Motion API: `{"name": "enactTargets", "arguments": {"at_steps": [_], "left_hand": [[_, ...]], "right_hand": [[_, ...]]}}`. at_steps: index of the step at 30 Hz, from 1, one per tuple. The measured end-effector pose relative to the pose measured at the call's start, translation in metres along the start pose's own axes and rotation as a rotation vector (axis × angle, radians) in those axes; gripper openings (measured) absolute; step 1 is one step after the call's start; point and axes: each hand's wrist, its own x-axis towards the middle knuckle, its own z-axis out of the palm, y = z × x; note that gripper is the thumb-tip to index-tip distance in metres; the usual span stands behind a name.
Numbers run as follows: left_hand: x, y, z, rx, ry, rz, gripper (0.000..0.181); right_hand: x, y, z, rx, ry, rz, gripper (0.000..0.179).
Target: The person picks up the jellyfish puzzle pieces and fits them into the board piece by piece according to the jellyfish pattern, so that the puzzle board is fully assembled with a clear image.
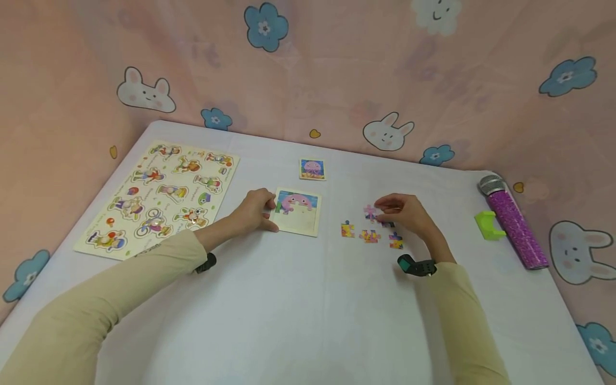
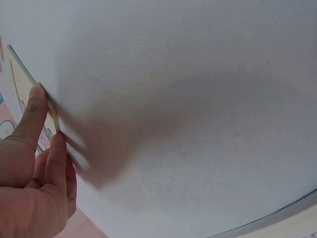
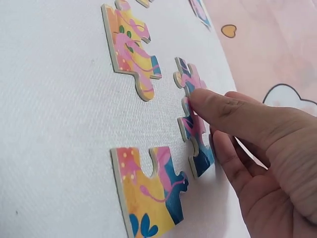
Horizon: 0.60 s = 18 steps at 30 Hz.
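My left hand (image 1: 252, 209) grips the left edge of a small square puzzle board (image 1: 310, 222), thumb and fingertips at its rim (image 2: 53, 116). The board lies flat with a pink octopus head filling its upper part; its lower part is bare cream. To the right, my right hand (image 1: 403, 211) pinches a pink and blue puzzle piece (image 3: 194, 119), thumb on its face and fingers by its far edge. Two such pieces seem to lie together there, partly hidden by the fingers. Nearer me are several yellow and pink pieces (image 1: 369, 236), one a corner piece (image 3: 148, 186).
Behind the board lies a small octopus picture card (image 1: 312, 169). A large figure puzzle board (image 1: 166, 195) is at the left. At the right are a purple glitter microphone (image 1: 520, 230) and a lime-green plastic part (image 1: 489, 225). A pink patterned cloth (image 1: 308, 69) hangs behind the table.
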Motion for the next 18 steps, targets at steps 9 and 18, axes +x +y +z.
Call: {"name": "enactTargets", "arguments": {"at_steps": [9, 18], "left_hand": [[0.001, -0.0017, 0.0007, 0.018, 0.006, 0.02, 0.047], [-0.0002, -0.0005, 0.0007, 0.008, 0.005, 0.022, 0.049]], "right_hand": [[0.0065, -0.0026, 0.0035, -0.087, -0.004, -0.022, 0.032], [0.0063, -0.0021, 0.0063, -0.097, 0.029, -0.069, 0.031]]}}
